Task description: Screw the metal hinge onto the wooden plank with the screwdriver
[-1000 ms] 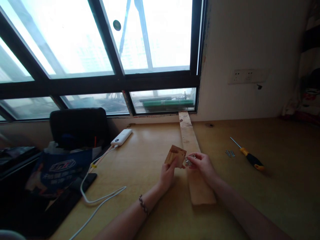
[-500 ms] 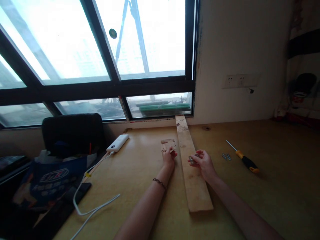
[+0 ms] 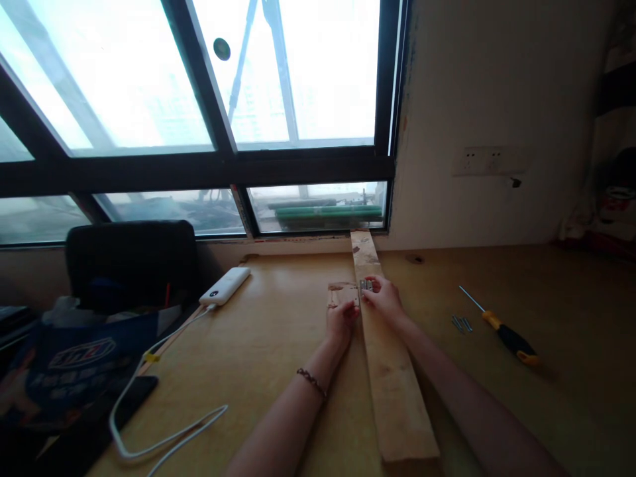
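A long wooden plank (image 3: 392, 384) lies lengthwise on the table, its far end at the window wall. Left of it sits a small wooden block (image 3: 340, 293), gripped at its near edge by my left hand (image 3: 340, 324). The block's right edge is close against the plank; whether they touch I cannot tell. Between its fingertips my right hand (image 3: 385, 301) pinches a small metal hinge (image 3: 366, 285) over the plank's left edge, beside the block. To the right lie several screws (image 3: 462, 324) and a yellow-and-black screwdriver (image 3: 501, 328).
A white power bank (image 3: 226, 287) with a white cable (image 3: 124, 391) lies on the left of the wooden table (image 3: 268, 371). Past the table's left edge stand a black chair (image 3: 132, 258) and a blue bag (image 3: 79, 358). Window and wall bound the far side.
My right hand has carried the hinge forward and left along the plank, up beside the small block. My left hand keeps its grip on the block. The view has shifted slightly.
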`<state>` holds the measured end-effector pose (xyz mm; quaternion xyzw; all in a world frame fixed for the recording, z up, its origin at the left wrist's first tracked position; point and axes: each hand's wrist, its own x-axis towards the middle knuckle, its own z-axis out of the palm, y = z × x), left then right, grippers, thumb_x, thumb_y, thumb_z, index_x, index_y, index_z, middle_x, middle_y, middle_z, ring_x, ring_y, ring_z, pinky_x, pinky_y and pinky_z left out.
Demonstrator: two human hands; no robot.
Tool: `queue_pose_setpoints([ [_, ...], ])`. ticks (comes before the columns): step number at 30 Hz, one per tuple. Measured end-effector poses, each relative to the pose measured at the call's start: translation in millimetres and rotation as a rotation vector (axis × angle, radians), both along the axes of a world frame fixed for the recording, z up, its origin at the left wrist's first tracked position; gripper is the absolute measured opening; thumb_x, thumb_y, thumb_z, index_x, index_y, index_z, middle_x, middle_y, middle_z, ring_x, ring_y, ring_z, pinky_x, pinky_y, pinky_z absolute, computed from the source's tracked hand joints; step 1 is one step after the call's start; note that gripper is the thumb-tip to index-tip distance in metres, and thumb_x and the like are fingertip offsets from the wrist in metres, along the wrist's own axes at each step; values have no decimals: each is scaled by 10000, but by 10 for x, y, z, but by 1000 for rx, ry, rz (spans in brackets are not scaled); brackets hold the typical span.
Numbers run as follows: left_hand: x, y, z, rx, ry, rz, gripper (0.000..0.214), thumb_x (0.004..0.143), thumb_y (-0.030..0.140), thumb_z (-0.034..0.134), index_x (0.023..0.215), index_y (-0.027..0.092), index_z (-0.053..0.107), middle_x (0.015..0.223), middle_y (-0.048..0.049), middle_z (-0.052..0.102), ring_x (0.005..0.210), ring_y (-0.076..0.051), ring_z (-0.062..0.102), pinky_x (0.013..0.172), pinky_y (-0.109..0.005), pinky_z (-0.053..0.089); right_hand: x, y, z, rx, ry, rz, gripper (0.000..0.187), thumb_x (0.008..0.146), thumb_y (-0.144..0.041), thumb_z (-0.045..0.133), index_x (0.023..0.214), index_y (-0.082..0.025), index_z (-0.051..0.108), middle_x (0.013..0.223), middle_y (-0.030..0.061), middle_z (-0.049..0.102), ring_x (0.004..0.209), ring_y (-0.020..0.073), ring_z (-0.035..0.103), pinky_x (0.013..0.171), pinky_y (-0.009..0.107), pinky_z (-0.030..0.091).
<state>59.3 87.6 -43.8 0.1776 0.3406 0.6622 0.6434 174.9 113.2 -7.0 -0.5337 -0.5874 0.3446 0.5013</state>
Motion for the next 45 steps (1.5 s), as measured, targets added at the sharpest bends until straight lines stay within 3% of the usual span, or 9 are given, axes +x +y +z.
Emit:
queue_pose_setpoints([
  [3,11,-23,0,-10,-14,-6,94,518,62,621,601,89,586,527,-16,603,448,-89,550,481,-192,454,7,-52,-46,124,-160,-35,300,648,-191,590,947,-202,606,817,21,679,727,152,630,665,250,490],
  [7,10,-31,5,-2,-16,-31,86,535,55,613,614,88,601,537,-18,610,448,-86,548,478,-186,454,26,-116,-11,131,-355,-57,301,668,-218,606,969,-229,617,836,17,671,734,160,606,689,265,463],
  [11,7,-37,8,-20,-18,-47,53,555,36,588,582,79,600,528,-28,605,456,-86,549,487,-186,455,14,-126,-2,267,-483,-144,312,680,-220,612,991,-203,623,960,70,626,891,216,546,802,334,418],
  [14,6,-41,5,-23,-30,-55,55,566,28,579,579,77,601,537,-32,606,467,-83,551,500,-185,456,4,-141,-21,324,-489,-162,268,701,-216,600,964,-181,634,968,93,590,919,222,516,822,341,399],
  [18,3,-37,-4,-20,-25,-73,58,579,31,580,596,77,610,551,-32,612,479,-84,555,516,-188,462,-14,-183,-25,336,-517,-62,138,755,-187,543,822,-177,663,863,75,591,847,187,526,785,299,405],
  [28,2,-43,-7,49,-7,-119,212,599,88,679,808,91,640,704,-38,660,540,-77,571,562,-182,477,-58,-186,-24,404,-592,14,219,781,-119,471,861,-157,671,904,89,600,880,181,521,807,292,411],
  [37,8,-29,-2,-10,15,-78,95,619,80,652,712,79,631,635,-38,635,488,-75,551,502,-181,462,-76,-201,-24,424,-629,55,229,761,-118,486,900,-172,660,988,92,613,931,201,511,836,333,405],
  [45,0,-11,-51,43,7,-118,242,608,135,703,839,100,641,689,-35,652,515,-69,563,526,-170,470,-75,-215,-18,437,-640,70,225,761,-111,486,878,-183,664,988,79,611,928,192,513,822,315,414],
])
